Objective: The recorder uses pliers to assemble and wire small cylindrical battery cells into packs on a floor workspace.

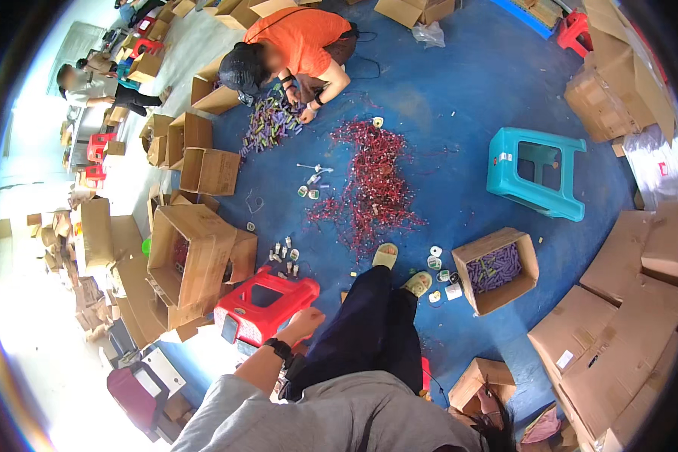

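Left hand (306,322): cannot tell whether fingers are clenched or loose | right hand: out of view | red plastic stool (258,321): just beside left hand; likely light, stiff, smooth; best held by an edge | blue floor (459,181) beyond

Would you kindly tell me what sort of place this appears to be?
Probably a workshop or small assembly area: a heap of small red pieces lies on the blue floor, purple and green cylinders fill an open carton, and cardboard boxes stand around.
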The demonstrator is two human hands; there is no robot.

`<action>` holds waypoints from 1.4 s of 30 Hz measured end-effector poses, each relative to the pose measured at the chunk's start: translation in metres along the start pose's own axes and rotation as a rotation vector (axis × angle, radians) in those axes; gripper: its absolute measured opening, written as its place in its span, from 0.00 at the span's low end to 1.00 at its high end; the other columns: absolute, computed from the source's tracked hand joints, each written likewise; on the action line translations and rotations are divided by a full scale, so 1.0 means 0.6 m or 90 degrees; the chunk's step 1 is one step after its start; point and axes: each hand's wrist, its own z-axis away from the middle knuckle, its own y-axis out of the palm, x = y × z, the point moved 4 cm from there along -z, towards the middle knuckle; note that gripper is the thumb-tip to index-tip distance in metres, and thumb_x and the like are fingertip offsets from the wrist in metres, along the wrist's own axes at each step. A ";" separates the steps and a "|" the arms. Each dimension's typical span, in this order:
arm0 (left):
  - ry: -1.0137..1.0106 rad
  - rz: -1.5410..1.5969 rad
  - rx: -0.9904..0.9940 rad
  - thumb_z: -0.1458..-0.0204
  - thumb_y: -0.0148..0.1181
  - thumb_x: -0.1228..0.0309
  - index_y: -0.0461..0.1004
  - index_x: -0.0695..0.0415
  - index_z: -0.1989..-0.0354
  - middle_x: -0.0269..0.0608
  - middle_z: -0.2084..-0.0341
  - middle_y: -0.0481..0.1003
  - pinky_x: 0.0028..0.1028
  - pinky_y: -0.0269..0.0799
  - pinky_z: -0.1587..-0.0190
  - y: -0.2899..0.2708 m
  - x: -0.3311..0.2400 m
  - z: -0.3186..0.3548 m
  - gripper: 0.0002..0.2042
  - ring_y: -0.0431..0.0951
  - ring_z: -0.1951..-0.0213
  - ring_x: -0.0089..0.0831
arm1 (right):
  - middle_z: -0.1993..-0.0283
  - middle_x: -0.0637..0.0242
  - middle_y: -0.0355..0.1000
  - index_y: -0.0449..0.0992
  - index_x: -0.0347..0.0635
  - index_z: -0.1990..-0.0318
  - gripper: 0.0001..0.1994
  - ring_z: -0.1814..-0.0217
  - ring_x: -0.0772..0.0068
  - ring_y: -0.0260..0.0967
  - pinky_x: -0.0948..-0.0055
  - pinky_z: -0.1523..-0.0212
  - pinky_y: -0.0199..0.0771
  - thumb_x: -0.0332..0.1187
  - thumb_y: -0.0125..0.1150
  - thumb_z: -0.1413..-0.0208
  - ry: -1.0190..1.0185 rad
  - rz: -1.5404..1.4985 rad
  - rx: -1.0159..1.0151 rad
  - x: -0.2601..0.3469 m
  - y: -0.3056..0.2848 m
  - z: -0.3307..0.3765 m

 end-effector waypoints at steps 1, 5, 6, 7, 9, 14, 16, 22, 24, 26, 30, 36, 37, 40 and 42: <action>-0.063 0.045 -0.033 0.57 0.52 0.56 0.73 0.56 0.68 0.47 0.70 0.74 0.34 0.67 0.61 -0.017 0.057 -0.008 0.17 0.73 0.64 0.41 | 0.76 0.50 0.68 0.70 0.33 0.75 0.17 0.71 0.49 0.66 0.63 0.70 0.64 0.42 0.59 0.60 -0.004 0.152 0.046 0.045 0.011 -0.017; 0.146 -0.083 0.034 0.57 0.51 0.56 0.73 0.56 0.73 0.48 0.72 0.73 0.36 0.68 0.63 0.052 -0.005 -0.181 0.15 0.73 0.65 0.43 | 0.73 0.50 0.67 0.69 0.33 0.75 0.17 0.68 0.51 0.65 0.63 0.67 0.64 0.42 0.60 0.60 0.048 0.059 -0.034 -0.221 -0.064 -0.047; 0.062 -0.099 0.005 0.56 0.50 0.56 0.73 0.56 0.74 0.48 0.74 0.73 0.37 0.68 0.63 -0.001 -0.033 -0.156 0.15 0.73 0.66 0.43 | 0.73 0.51 0.67 0.69 0.34 0.75 0.16 0.68 0.52 0.65 0.63 0.66 0.64 0.41 0.60 0.61 0.007 0.085 -0.012 -0.098 -0.037 -0.065; -0.009 -0.105 -0.041 0.56 0.50 0.56 0.73 0.56 0.74 0.48 0.74 0.73 0.37 0.68 0.63 -0.071 0.016 -0.126 0.15 0.73 0.66 0.43 | 0.73 0.52 0.66 0.69 0.35 0.75 0.15 0.67 0.54 0.64 0.63 0.65 0.64 0.40 0.61 0.62 -0.075 0.112 0.042 0.105 0.008 -0.093; 0.008 -0.097 -0.018 0.55 0.50 0.57 0.72 0.56 0.70 0.48 0.72 0.73 0.37 0.67 0.63 -0.080 -0.033 -0.167 0.15 0.73 0.64 0.43 | 0.73 0.53 0.66 0.68 0.36 0.75 0.15 0.67 0.55 0.64 0.63 0.64 0.63 0.39 0.62 0.64 -0.102 0.159 0.003 0.293 -0.039 -0.050; 0.145 -0.077 -0.073 0.54 0.50 0.59 0.68 0.57 0.61 0.49 0.69 0.73 0.36 0.67 0.61 -0.069 -0.173 -0.259 0.16 0.72 0.62 0.43 | 0.76 0.56 0.65 0.69 0.39 0.73 0.13 0.70 0.53 0.63 0.63 0.66 0.64 0.37 0.62 0.63 -0.252 0.126 -0.051 0.300 -0.031 -0.082; 0.184 -0.095 -0.037 0.54 0.50 0.59 0.67 0.57 0.59 0.49 0.68 0.73 0.35 0.67 0.61 -0.043 -0.238 -0.286 0.18 0.72 0.62 0.43 | 0.75 0.55 0.65 0.68 0.39 0.73 0.12 0.69 0.52 0.63 0.60 0.66 0.63 0.37 0.59 0.61 -0.133 0.133 -0.021 0.242 -0.014 -0.109; 0.235 -0.228 0.083 0.54 0.50 0.59 0.69 0.59 0.62 0.48 0.68 0.73 0.35 0.67 0.60 0.088 -0.374 -0.338 0.17 0.72 0.62 0.43 | 0.75 0.54 0.66 0.69 0.38 0.79 0.13 0.69 0.51 0.64 0.59 0.68 0.63 0.40 0.57 0.59 0.005 0.204 -0.127 0.138 0.026 -0.149; 0.265 -0.181 0.151 0.54 0.50 0.61 0.69 0.60 0.63 0.46 0.70 0.74 0.32 0.68 0.61 0.144 -0.404 -0.361 0.15 0.74 0.64 0.39 | 0.71 0.51 0.66 0.71 0.37 0.75 0.14 0.65 0.49 0.64 0.59 0.63 0.64 0.41 0.58 0.60 0.024 0.155 -0.134 0.136 0.037 -0.180; 0.260 -0.086 0.212 0.54 0.51 0.62 0.69 0.61 0.64 0.45 0.71 0.74 0.30 0.68 0.63 0.186 -0.459 -0.361 0.15 0.74 0.66 0.35 | 0.68 0.50 0.64 0.69 0.36 0.79 0.12 0.63 0.49 0.63 0.58 0.63 0.64 0.38 0.56 0.60 -0.020 0.132 -0.226 0.153 0.020 -0.201; 0.210 0.033 0.277 0.54 0.53 0.64 0.70 0.63 0.66 0.41 0.74 0.74 0.24 0.68 0.66 0.312 -0.539 -0.384 0.14 0.74 0.69 0.27 | 0.67 0.48 0.65 0.68 0.34 0.82 0.14 0.63 0.49 0.63 0.60 0.61 0.64 0.39 0.57 0.61 0.043 0.109 -0.275 0.064 0.034 -0.283; 0.390 -0.206 0.265 0.52 0.49 0.61 0.71 0.61 0.69 0.47 0.74 0.74 0.33 0.67 0.67 0.476 -0.597 -0.400 0.14 0.74 0.69 0.41 | 0.71 0.46 0.66 0.71 0.31 0.79 0.17 0.62 0.48 0.62 0.59 0.59 0.62 0.41 0.55 0.59 0.228 0.019 -0.266 -0.077 0.056 -0.399; 0.443 -0.315 0.273 0.52 0.48 0.61 0.71 0.60 0.70 0.48 0.75 0.73 0.35 0.67 0.67 0.494 -0.619 -0.392 0.13 0.73 0.69 0.43 | 0.70 0.45 0.66 0.71 0.31 0.78 0.18 0.62 0.48 0.62 0.59 0.58 0.62 0.42 0.53 0.58 0.244 0.043 -0.312 -0.097 0.056 -0.415; 0.493 -0.460 0.288 0.52 0.48 0.61 0.71 0.61 0.73 0.49 0.76 0.72 0.38 0.66 0.68 0.538 -0.638 -0.439 0.14 0.72 0.68 0.45 | 0.70 0.45 0.67 0.72 0.31 0.77 0.20 0.61 0.48 0.62 0.58 0.57 0.61 0.45 0.49 0.55 0.299 0.027 -0.330 -0.136 0.073 -0.482; 0.513 -0.412 0.281 0.53 0.48 0.58 0.71 0.62 0.72 0.49 0.74 0.73 0.36 0.67 0.67 0.561 -0.649 -0.482 0.17 0.73 0.68 0.45 | 0.69 0.45 0.68 0.73 0.31 0.76 0.22 0.60 0.48 0.62 0.58 0.56 0.60 0.47 0.47 0.53 0.332 -0.008 -0.308 -0.164 0.090 -0.524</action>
